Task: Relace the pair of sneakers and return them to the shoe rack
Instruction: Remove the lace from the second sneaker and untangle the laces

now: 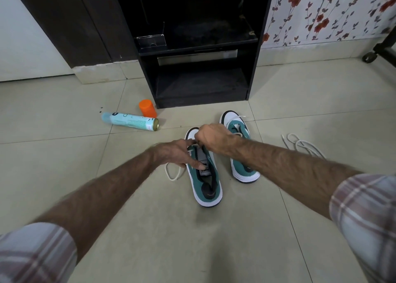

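Two teal-and-white sneakers stand on the tiled floor, toes toward the black shoe rack [201, 83]. The left sneaker [206, 182] is under both my hands. My left hand [175, 153] pinches its white lace [171, 173] at the eyelets, one finger resting on the tongue. My right hand [211, 138] is closed on the same lace near the toe end. The lace loops out onto the floor to the left. The right sneaker [240, 147] stands beside it, partly behind my right forearm. A second white lace [304, 144] lies loose on the floor at right.
A pale teal spray can [130, 121] lies on its side left of the rack, with its orange cap [147, 108] standing nearby. A chair caster [369, 57] shows at far right by the floral wall. A small open box [151, 40] sits on the rack's upper shelf.
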